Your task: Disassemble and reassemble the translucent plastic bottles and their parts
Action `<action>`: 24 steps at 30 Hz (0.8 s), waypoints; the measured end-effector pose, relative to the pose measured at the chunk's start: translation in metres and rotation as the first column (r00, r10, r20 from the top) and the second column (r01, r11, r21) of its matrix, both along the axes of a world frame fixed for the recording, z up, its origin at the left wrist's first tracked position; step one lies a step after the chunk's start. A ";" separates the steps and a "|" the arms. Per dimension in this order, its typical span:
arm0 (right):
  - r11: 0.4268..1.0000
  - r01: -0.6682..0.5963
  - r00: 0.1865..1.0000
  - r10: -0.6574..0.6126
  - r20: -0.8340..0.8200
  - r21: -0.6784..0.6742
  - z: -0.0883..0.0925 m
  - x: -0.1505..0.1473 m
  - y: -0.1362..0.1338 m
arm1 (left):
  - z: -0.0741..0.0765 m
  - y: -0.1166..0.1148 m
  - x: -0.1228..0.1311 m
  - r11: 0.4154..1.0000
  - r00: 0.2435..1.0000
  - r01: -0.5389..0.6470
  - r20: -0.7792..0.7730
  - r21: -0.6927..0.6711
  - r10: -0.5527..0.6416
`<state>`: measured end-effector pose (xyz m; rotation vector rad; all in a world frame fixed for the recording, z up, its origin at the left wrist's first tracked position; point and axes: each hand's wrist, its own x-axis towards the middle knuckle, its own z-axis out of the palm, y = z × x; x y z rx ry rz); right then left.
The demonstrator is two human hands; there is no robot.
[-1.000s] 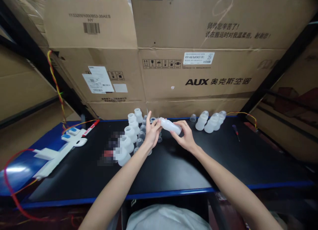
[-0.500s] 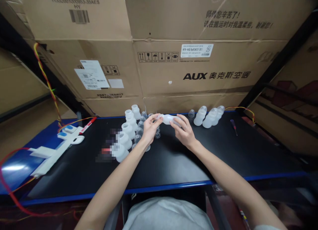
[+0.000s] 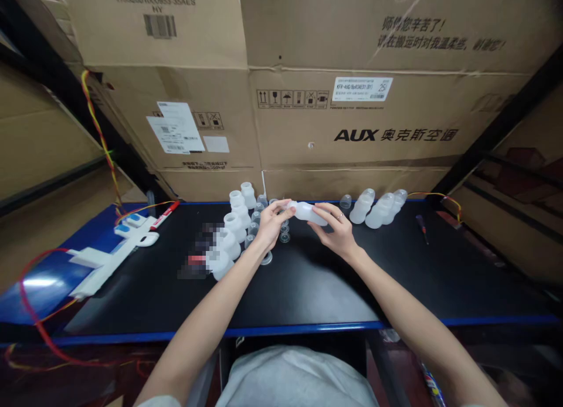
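Over the middle of the table, a translucent white baby bottle (image 3: 305,212) lies on its side between my two hands. My left hand (image 3: 271,224) pinches its narrow neck end, where the fingers partly hide what sits on the neck. Closed around the wider base end is my right hand (image 3: 338,230), with a ring on one finger. Just left of my left hand stand several open white bottles (image 3: 236,224) in a row. Clear dome caps (image 3: 255,218) and small clear rings (image 3: 285,237) line up beside them, partly behind my left hand and forearm.
Capped bottles (image 3: 362,206) stand at the back right, near a single clear cap (image 3: 345,201) and a screwdriver (image 3: 422,228). A power strip (image 3: 112,263) and a red marker (image 3: 165,214) lie at the left. Cardboard (image 3: 299,119) walls the back.
The bottle has turned slightly, its base end now lower and nearer to me. My right hand has shifted along with it. The whole view has swung slightly, moving the scene rightward.
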<state>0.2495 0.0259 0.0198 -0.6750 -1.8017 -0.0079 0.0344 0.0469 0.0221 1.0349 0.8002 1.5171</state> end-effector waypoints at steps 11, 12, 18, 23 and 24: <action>-0.295 -0.763 0.620 -0.084 -0.780 -0.575 0.020 -0.009 -0.002 | 0.012 -0.028 0.010 0.941 0.964 0.265 -0.048 0.209 -0.261; -0.408 -0.757 0.588 -0.085 -0.804 -0.510 0.018 -0.009 -0.002 | 0.012 -0.030 0.011 0.937 0.958 0.288 -0.049 0.197 -0.284; -0.428 -0.845 0.403 -0.113 -0.908 -0.322 0.009 -0.013 -0.006 | 0.009 -0.024 0.015 0.985 0.996 0.093 -0.031 0.143 -0.090; 0.085 -0.866 0.482 -0.120 -0.868 -0.493 0.011 -0.030 -0.012 | 0.012 -0.024 0.019 0.991 0.999 0.019 -0.028 0.131 -0.015; 0.209 -0.826 0.511 -0.112 -0.852 -0.523 0.011 -0.033 -0.014 | 0.013 -0.025 0.019 0.993 1.000 0.013 -0.015 0.120 -0.011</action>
